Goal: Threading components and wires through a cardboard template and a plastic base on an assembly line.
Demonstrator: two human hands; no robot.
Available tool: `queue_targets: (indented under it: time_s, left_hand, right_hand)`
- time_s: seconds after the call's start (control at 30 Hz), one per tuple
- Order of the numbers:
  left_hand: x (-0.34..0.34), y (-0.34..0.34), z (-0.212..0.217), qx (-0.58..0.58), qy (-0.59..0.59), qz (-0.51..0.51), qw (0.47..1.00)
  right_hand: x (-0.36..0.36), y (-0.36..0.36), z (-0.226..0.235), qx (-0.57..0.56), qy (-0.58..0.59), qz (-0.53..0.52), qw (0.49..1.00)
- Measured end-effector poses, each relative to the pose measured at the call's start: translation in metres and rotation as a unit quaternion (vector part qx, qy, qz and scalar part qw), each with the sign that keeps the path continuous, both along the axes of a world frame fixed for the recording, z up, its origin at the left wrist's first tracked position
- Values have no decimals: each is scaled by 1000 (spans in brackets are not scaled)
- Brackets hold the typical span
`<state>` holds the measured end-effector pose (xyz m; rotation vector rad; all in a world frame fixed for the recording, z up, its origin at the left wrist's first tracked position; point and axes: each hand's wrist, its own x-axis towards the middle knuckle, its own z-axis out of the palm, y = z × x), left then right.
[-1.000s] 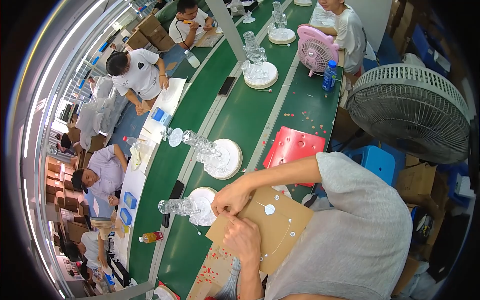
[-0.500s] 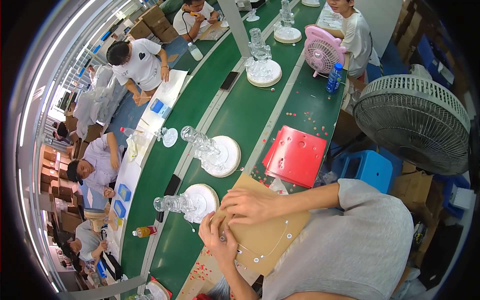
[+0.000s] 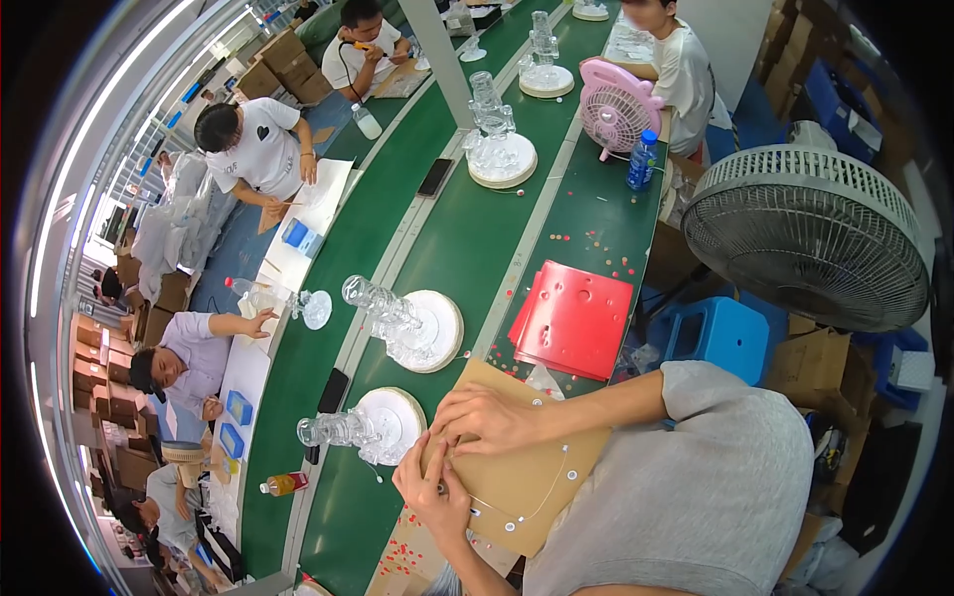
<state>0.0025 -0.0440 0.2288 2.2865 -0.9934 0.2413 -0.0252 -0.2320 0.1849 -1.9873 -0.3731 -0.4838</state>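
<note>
A tan board (image 3: 522, 477) lies under both my hands at the front table edge, against my grey shirt. Thin white wire (image 3: 545, 507) loops across it, with small white round pieces such as the disc (image 3: 510, 526) along it. My left hand (image 3: 434, 489) bends its fingers inward at the board's left edge. My right hand (image 3: 484, 417) rests over the upper left part, its fingertips pressed together close to the left ones. Whatever is pinched between the fingertips is hidden. Just left stands a clear figure on a white round base (image 3: 401, 422).
Red sheets (image 3: 576, 320) are stacked beyond the board, with red dots scattered around. Another clear figure's base (image 3: 437, 333) stands on the green belt (image 3: 417, 238). A grey fan (image 3: 800, 233) and a blue stool (image 3: 717, 340) are at right. Co-workers sit along the far side.
My hands stay close together over the board with small finger shifts. The view has shifted slightly. A co-worker at left now reaches an arm toward a clear piece.
</note>
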Motion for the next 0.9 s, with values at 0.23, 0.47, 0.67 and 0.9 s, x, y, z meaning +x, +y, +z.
queue_targets:
  time_s: [0.23, 0.47, 0.67, 0.9]
  left_hand:
    - [1, 0, -1, -13, 17, -3, 1000]
    - [2, 4, -4, -37, 10, -13, 999]
    - [0, 11, -8, -34, 1, -21, 999]
    - [-5, 16, -5, 38, -43, -41, 998]
  right_hand:
    - [7, -7, -3, 13, -14, 33, 999]
    - [25, -18, -2, -33, -67, 120, 990]
    - [32, -20, -4, -74, -143, 156, 975]
    - [33, -24, -1, -46, -127, 149, 980]
